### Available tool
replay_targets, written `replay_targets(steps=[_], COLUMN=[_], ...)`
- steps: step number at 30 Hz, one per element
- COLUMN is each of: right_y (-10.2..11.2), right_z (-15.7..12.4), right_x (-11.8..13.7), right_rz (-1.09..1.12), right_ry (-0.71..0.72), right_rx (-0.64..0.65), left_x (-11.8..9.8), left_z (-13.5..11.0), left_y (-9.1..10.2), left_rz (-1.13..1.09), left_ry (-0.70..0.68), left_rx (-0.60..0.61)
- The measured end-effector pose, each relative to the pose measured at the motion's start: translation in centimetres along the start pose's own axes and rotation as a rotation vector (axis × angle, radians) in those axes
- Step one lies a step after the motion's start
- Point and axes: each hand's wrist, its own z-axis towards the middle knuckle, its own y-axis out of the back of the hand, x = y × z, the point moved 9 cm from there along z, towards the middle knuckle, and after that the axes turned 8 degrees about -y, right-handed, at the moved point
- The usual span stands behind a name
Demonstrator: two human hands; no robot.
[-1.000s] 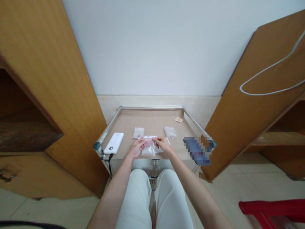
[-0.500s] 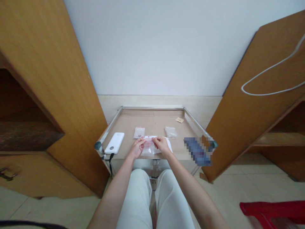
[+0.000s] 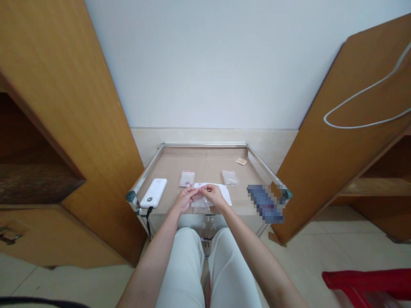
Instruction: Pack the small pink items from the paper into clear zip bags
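Between my hands hangs a clear plastic zip bag (image 3: 201,205) with a reddish strip along its top. My left hand (image 3: 185,200) pinches the top edge at its left. My right hand (image 3: 213,195) is closed on the same edge, its fingers close to those of the left. Under the bag and my right hand lies a white sheet of paper (image 3: 226,196). Just beyond my left hand is a small clear bag (image 3: 187,179) with a little item inside. Another clear bag (image 3: 230,178) lies beyond my right hand.
The low table (image 3: 205,160) has a metal rim. At its left is a white power bank (image 3: 154,193) with a black cable; at the right lies a blurred-out dark item (image 3: 266,203). A small tan paper piece (image 3: 241,161) sits farther back. Wooden cabinets (image 3: 105,141) flank the table, and a red stool (image 3: 369,282) stands lower right.
My right hand has slid left along the bag's top edge, bringing its fingers up to my left hand. The left hand has hardly moved.
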Motion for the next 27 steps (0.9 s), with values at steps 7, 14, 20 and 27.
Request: replay_targets(steps=[7,14,20,27], right_y=[0.2,0.4,1.8,2.1], right_z=[0.1,-0.2,0.4,0.6], right_x=[-0.3,-0.1,0.1,0.4], right_rz=[0.022,-0.032,-0.079,-0.045], right_ry=[-0.040,-0.119,-0.057,-0.008], right_rx=[-0.033,0.073,-0.043,-0.099], left_x=[-0.2,0.2,0.9,0.7], left_z=[-0.1,-0.2,-0.3,-0.3], left_y=[0.0,-0.3,-0.2,-0.2], left_rz=[0.069,0.046,0.005,0.087], left_ry=[0.010,0.049,0.129,0.083], left_rx=[0.011,0.041,0.034,0.058])
